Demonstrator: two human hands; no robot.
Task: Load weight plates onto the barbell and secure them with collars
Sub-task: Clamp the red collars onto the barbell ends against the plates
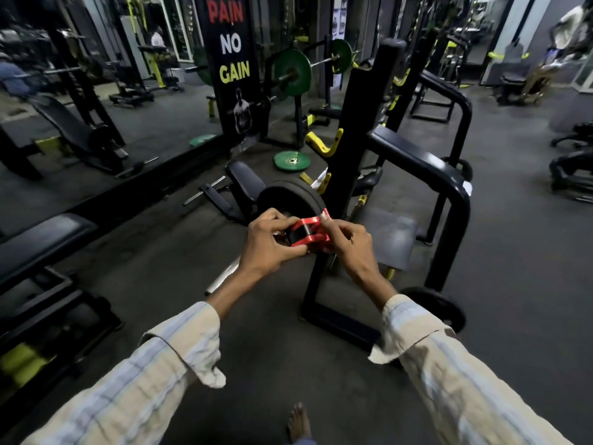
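We pinch the red collar from both sides, left hand and right hand curled round it, just beside the black plate on the barbell.

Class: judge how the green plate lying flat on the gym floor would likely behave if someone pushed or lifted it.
The green plate lies flat, so it probably slides rather than rolls. Thick and solid-looking, it is likely stiff and heavy for its size.
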